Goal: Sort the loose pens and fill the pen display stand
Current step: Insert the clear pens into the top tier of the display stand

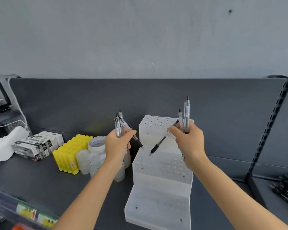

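While both hands hover over the stand, left grip clenches pens, right grip clasps more pens

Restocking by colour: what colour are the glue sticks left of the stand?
Yellow glue sticks, head view.

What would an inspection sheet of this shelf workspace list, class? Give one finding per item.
Surface: dark grey shelf, mostly bare in front.
Job's things: clear tiered pen stand, no pens seen in its holes; loose dark pens at right, blurred.
Clutter: yellow tubes, tape roll, boxes, white wrapping.
Hands: left hand and right hand each grip several pens.
Cables: white cable at far left.
Surroundings: grey wall, slotted upright.
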`<state>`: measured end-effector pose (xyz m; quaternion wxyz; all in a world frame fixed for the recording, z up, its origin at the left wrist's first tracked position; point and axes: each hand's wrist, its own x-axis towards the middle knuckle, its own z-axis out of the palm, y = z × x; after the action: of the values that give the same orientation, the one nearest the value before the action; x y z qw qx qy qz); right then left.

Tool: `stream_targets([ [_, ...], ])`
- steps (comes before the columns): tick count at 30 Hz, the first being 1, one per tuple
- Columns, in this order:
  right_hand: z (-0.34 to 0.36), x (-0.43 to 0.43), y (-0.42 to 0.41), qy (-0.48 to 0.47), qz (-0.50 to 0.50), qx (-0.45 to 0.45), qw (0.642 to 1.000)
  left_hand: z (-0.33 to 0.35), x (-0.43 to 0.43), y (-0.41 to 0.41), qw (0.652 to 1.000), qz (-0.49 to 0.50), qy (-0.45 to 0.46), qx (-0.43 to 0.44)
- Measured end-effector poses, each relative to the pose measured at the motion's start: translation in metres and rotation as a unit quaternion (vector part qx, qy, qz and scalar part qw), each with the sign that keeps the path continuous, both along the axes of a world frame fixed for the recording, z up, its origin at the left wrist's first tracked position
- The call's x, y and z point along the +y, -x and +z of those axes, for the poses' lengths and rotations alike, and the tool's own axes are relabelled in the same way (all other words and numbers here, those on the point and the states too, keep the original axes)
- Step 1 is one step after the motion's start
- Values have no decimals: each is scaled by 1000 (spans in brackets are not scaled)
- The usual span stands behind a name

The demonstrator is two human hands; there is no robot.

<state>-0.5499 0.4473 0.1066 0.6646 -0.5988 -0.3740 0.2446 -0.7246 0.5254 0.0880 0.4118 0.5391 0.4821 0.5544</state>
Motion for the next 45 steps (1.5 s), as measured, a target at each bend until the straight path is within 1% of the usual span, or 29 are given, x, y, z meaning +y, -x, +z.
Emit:
stream_targets([
  [5,2,14,0,-8,-12,-54,998,-9,13,-7,996,10,-53,77],
  [8,3,17,0,-13,-16,-92,996,-11,17,-11,986,13,-80,145],
  [10,3,19,2,-11,-21,-103,994,-12,18,-12,981,14,-96,169],
  [15,3,24,11,-10,-28,-108,994,-13,25,-10,980,-9,-107,166],
  [22,4,30,19,-18,-75,-138,987,-16,29,-6,984,-41,-111,135],
  [26,2,31,26,-15,-91,-147,985,-26,29,-3,981,-63,-115,144],
  [31,0,32,34,-10,-103,-172,980,-45,33,-5,966,-94,-142,195],
  [37,-1,31,41,-3,-107,-186,977,-51,33,-8,967,-82,-152,184],
  [40,-1,35,46,10,-110,-200,973,-51,34,-7,968,-84,-147,188],
  [45,-4,39,49,29,-111,-206,972,-49,42,-4,973,-115,-116,165],
])
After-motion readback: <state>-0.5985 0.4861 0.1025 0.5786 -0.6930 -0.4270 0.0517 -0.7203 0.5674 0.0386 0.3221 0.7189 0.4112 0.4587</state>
